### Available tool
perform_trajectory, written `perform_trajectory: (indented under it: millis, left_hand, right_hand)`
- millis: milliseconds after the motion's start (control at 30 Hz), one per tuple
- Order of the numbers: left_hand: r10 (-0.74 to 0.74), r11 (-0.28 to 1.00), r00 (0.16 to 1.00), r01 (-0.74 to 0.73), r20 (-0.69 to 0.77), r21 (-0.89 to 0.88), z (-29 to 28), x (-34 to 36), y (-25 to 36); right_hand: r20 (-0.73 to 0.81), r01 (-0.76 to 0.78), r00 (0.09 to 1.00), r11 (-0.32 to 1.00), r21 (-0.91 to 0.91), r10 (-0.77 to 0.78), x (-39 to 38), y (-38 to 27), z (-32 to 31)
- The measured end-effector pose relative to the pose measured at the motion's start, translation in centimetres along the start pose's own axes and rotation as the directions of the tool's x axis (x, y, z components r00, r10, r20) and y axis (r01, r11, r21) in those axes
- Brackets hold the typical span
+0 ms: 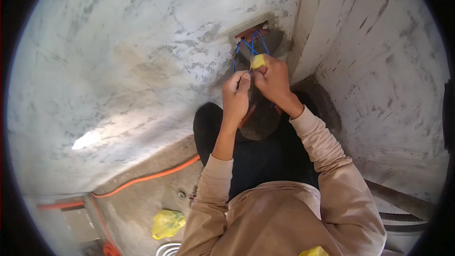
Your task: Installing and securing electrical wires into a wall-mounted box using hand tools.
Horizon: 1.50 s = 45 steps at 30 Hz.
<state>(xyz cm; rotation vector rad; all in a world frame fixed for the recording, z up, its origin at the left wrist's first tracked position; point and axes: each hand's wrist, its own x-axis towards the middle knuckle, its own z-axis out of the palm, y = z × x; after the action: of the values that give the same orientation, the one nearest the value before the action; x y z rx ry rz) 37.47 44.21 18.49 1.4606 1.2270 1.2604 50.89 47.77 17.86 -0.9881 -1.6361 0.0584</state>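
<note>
Several blue electrical wires [252, 42] come out of a reddish box [244, 34] recessed in the wall and loop down toward my hands. With thumb and fingers pinched, my left hand [235, 96] grips a blue wire just below the box. Close beside it, my right hand [275, 81] is closed around a small yellow object [258, 61]. That object is blurred and partly covered by the fingers, so its kind is unclear. It touches or overlaps the wires; which of the two I cannot tell.
Rough grey-white walls [142, 42] meet in a corner to the right. An orange hose [151, 176] runs along the floor at the left. A yellow plastic bag [168, 224] lies there, with a white coil [168, 249] near it. Dark corrugated tubing [403, 217] sits at the lower right.
</note>
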Motion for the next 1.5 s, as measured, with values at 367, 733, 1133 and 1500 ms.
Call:
perform_trajectory:
  millis: [367,733,1133,1500]
  left_hand:
    - [-0.226,0.876,0.951,0.294,0.213,-0.382,-3.1,1.2,2.0]
    - [-0.190,0.968,0.981,0.194,0.038,-0.158,-2.7,1.0,2.7]
    - [-0.169,0.976,0.985,0.170,0.019,-0.139,-2.7,0.9,2.4]
    - [-0.186,0.954,0.975,0.209,0.123,-0.214,-3.3,1.4,2.1]
  right_hand:
    - [0.712,-0.819,0.542,0.089,0.567,0.448,-3.4,-3.9,-4.7]
    - [0.759,-0.831,0.554,0.287,0.477,0.343,-3.8,-2.2,-2.8]
    - [0.777,-0.846,0.531,0.263,0.464,0.337,-3.4,-1.9,-2.4]
    - [0.930,-0.880,0.367,-0.316,0.356,0.026,-2.6,0.3,-2.3]
